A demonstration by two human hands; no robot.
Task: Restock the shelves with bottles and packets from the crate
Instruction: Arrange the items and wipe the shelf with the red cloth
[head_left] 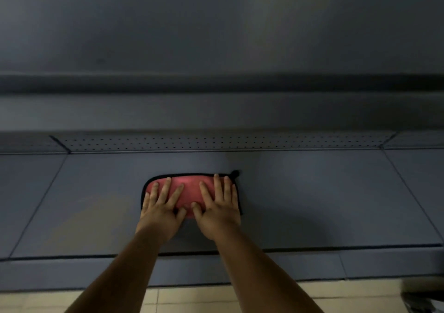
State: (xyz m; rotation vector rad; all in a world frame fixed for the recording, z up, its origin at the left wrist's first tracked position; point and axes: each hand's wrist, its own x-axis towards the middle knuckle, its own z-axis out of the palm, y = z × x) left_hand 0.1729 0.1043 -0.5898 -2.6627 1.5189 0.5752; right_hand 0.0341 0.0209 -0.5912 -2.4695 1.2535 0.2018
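A folded pink cloth (189, 184) with a black edge and a small black loop at its far right corner lies flat on the grey-blue shelf (312, 192). My left hand (161, 204) presses on its left half with fingers spread and straight. My right hand (218, 204) presses on its right half the same way. The near edge of the cloth is hidden under my palms. No bottles, packets or crate are in view.
The shelf's back panel has a perforated strip (216, 142). A second shelf level (216, 84) runs above it. Seams divide the shelf left and right. A light tiled floor (192, 298) shows below the front lip; a dark object (422, 300) sits bottom right.
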